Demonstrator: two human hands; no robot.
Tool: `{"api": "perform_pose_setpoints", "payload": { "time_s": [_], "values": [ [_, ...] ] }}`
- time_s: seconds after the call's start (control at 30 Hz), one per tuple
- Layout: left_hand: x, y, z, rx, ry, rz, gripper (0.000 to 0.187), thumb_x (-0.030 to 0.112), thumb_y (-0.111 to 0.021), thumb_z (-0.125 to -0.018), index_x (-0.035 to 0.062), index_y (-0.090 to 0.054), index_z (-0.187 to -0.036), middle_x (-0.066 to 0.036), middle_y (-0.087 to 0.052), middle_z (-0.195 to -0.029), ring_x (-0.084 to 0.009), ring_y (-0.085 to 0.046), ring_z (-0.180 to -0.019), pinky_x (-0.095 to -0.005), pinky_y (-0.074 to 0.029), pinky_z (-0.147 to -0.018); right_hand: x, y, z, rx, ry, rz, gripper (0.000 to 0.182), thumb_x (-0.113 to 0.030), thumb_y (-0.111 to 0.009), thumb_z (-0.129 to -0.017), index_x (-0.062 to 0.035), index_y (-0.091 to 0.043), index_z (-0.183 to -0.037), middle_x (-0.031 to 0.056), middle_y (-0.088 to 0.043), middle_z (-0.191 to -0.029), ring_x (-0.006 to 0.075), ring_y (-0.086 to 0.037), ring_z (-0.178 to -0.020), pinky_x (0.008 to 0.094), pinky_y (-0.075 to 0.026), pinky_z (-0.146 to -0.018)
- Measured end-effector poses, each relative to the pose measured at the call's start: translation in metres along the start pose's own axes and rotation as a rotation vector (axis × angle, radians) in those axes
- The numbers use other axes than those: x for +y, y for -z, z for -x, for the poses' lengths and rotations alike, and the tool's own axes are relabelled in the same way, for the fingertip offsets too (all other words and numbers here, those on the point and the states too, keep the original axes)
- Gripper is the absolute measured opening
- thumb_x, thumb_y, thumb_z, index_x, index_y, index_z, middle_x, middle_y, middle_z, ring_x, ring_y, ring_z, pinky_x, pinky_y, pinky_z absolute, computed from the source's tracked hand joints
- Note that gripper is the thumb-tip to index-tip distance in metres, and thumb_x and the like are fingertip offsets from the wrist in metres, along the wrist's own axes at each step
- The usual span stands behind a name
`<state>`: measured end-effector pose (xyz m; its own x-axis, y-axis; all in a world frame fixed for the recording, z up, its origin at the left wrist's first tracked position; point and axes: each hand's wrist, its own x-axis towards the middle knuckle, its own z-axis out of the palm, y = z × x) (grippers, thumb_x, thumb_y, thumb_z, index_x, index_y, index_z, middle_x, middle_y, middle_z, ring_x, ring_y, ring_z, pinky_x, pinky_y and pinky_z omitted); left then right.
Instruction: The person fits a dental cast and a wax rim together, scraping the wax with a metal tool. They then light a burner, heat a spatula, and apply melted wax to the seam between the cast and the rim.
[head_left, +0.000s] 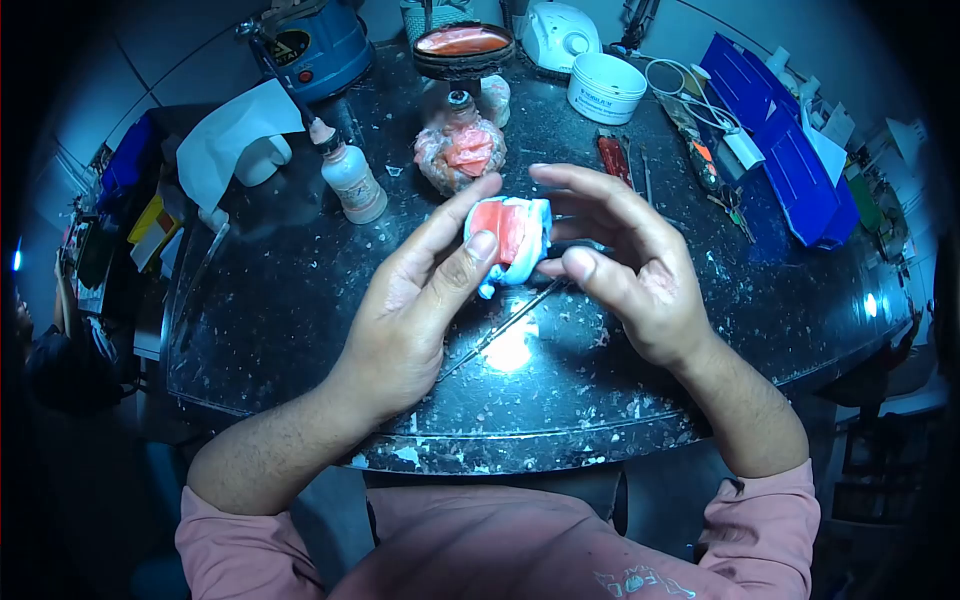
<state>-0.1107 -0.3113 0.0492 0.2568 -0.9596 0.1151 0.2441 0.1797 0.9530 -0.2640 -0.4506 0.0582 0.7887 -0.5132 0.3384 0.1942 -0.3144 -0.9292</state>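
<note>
Both hands [520, 275] cradle cast [508, 240] (pink-waxed) — aloft.

Pale-blue dental cast [510, 240], pink wax atop

Pink long sleeves pushed up both forearms, pink top with white print, perhaps lettering, at the hem.

We have a single view, from a camera worn on the head, looking forward and steeply down over our pink sleeves [760, 500] onto the dark speckled stone worktop [300, 300]. It sits close, with our hands mid-frame, and the wide lens bends and darkens the edges.
</note>
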Motion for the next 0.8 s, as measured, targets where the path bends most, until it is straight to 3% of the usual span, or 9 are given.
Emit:
{"api": "perform_pose_setpoints", "payload": {
  "time_s": [0.07,0.4,0.5,0.57,0.6,0.63,0.7,0.77,0.8],
  "values": [
    [-0.003,-0.002,0.000,0.041,-0.092,-0.075,0.054,0.023,-0.050,-0.106,-0.0026,-0.034,-0.151,-0.015,-0.051,-0.141,-0.0159,-0.048,-0.130,-0.0313,-0.037,-0.110,-0.012,-0.004,0.004,-0.099,0.022,0.006,0.070,-0.009,-0.080,-0.083,-0.0048,-0.046,-0.145,0.0122,-0.056,-0.135,0.0218,-0.059,-0.119,0.0369,-0.054,-0.097],
    [0.000,-0.006,0.001,0.081,-0.030,0.060,0.051,0.019,-0.049,-0.106,-0.0033,-0.036,-0.150,-0.012,-0.053,-0.140,-0.0161,-0.052,-0.128,-0.0316,-0.041,-0.109,-0.006,-0.004,0.005,-0.064,0.117,0.145,0.060,-0.002,-0.082,-0.078,-0.0016,-0.056,-0.132,0.0090,-0.059,-0.126,0.0181,-0.060,-0.117,0.0344,-0.056,-0.096],
    [0.003,-0.003,-0.002,0.142,-0.028,0.142,0.049,0.018,-0.046,-0.106,-0.0042,-0.036,-0.149,-0.015,-0.053,-0.139,-0.0220,-0.054,-0.129,-0.0408,-0.045,-0.110,-0.007,-0.001,0.003,-0.002,0.192,0.085,0.056,-0.008,-0.082,-0.079,-0.0031,-0.058,-0.129,0.0097,-0.061,-0.125,0.0187,-0.063,-0.112,0.0339,-0.058,-0.091],
    [0.004,0.001,-0.005,0.113,0.021,0.390,0.048,0.018,-0.041,-0.106,-0.0066,-0.036,-0.147,-0.018,-0.052,-0.141,-0.0280,-0.053,-0.131,-0.0465,-0.045,-0.111,-0.015,0.003,0.001,-0.051,-0.090,-0.318,0.065,-0.002,-0.080,-0.079,-0.0013,-0.051,-0.136,0.0120,-0.057,-0.132,0.0200,-0.057,-0.121,0.0367,-0.051,-0.103],
    [0.004,0.002,-0.007,0.134,0.039,0.461,0.050,0.021,-0.035,-0.105,-0.0086,-0.035,-0.146,-0.023,-0.049,-0.142,-0.0336,-0.050,-0.133,-0.0508,-0.043,-0.113,-0.010,0.010,-0.002,-0.094,-0.081,-0.356,0.063,-0.007,-0.072,-0.084,0.0012,-0.047,-0.141,0.0173,-0.055,-0.135,0.0236,-0.056,-0.125,0.0395,-0.049,-0.105],
    [0.005,0.004,-0.008,0.129,0.038,0.459,0.050,0.021,-0.035,-0.105,-0.0086,-0.035,-0.146,-0.023,-0.049,-0.142,-0.0336,-0.050,-0.133,-0.0508,-0.043,-0.113,-0.009,0.015,-0.007,-0.113,-0.081,-0.380,0.067,-0.021,-0.059,-0.089,0.0041,-0.038,-0.147,0.0235,-0.052,-0.139,0.0308,-0.056,-0.128,0.0434,-0.048,-0.108],
    [0.008,0.007,-0.008,0.066,0.082,0.525,0.054,0.026,-0.033,-0.103,-0.0081,-0.035,-0.146,-0.026,-0.048,-0.143,-0.0357,-0.050,-0.134,-0.0514,-0.042,-0.113,-0.007,0.021,-0.012,-0.100,-0.166,-0.669,0.070,-0.030,-0.045,-0.092,0.0054,-0.030,-0.151,0.0290,-0.048,-0.142,0.0378,-0.053,-0.131,0.0477,-0.046,-0.109],
    [0.009,0.008,-0.009,-0.002,0.101,0.498,0.063,0.029,-0.032,-0.102,-0.0092,-0.024,-0.151,-0.029,-0.039,-0.150,-0.0418,-0.044,-0.137,-0.0495,-0.040,-0.115,-0.001,0.025,-0.015,-0.048,-0.217,-0.869,0.072,-0.038,-0.037,-0.097,0.0073,-0.025,-0.151,0.0359,-0.043,-0.143,0.0423,-0.049,-0.133,0.0500,-0.045,-0.110],
    [0.008,0.008,-0.009,-0.001,0.098,0.519,0.063,0.030,-0.032,-0.102,-0.0094,-0.024,-0.151,-0.030,-0.040,-0.149,-0.0426,-0.045,-0.136,-0.0490,-0.041,-0.114,-0.002,0.027,-0.015,-0.029,-0.244,-0.890,0.069,-0.039,-0.039,-0.098,0.0078,-0.030,-0.148,0.0315,-0.051,-0.136,0.0392,-0.055,-0.127,0.0483,-0.048,-0.107]
  ]
}}
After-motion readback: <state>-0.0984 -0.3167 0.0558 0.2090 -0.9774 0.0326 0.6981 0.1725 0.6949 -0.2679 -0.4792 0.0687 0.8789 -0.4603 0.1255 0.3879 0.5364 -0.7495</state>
